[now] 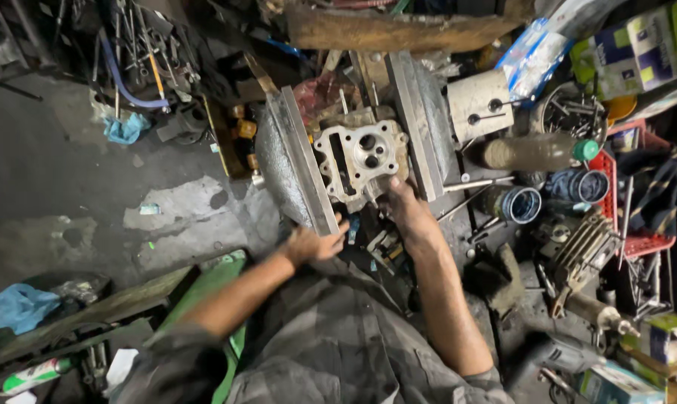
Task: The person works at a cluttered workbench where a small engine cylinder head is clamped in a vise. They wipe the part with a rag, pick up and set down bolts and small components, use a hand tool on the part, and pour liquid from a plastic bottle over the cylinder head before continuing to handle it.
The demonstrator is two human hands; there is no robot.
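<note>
A grey metal cylinder head [359,155] with round ports sits between the two long steel jaws of a big bench vise [299,161]. My right hand [402,207] rests against the near edge of the cylinder head, fingers on its lower right corner. My left hand [314,242] grips the near end of the left vise jaw. Whether the jaws clamp the part tightly I cannot tell.
The cluttered bench holds a bottle with a green cap [536,152], metal sleeves [519,204], a finned engine part [583,251], cardboard boxes [637,52] and a red crate [637,224]. A bare concrete floor [69,194] lies left, with wrenches [140,52], blue rags and a green board [215,280].
</note>
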